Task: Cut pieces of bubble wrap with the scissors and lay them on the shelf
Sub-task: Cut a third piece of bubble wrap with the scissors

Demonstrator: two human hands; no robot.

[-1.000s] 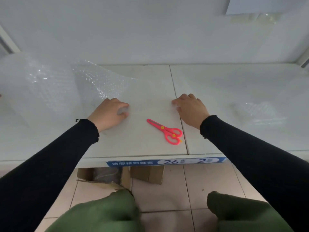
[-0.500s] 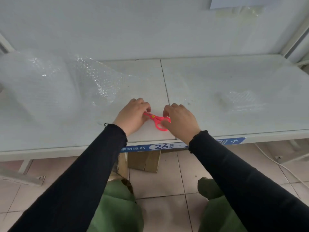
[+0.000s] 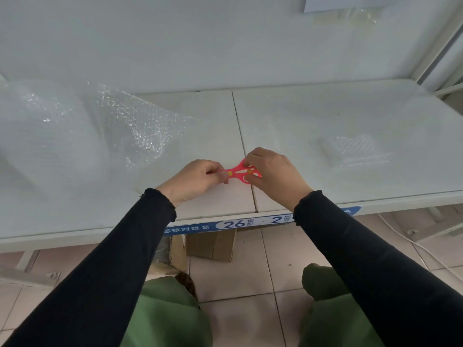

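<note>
Has taken up the scissors (image 3: 236, 172) from the shelf (image 3: 350, 116) since a second ago, pinching the blade end in the left hand (image 3: 193, 180) and the loops in the right hand (image 3: 273, 174), long axis running hand to hand, with bubble wrap (image 3: 125, 126) lying left of and beyond the left hand, nearer it.

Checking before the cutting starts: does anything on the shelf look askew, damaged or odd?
Nothing is damaged or spilled. The bubble wrap sheet on the left of the shelf lies rumpled, partly raised off the surface. The left hand pinches the blade end of the scissors while the right hand holds the handles.
</note>
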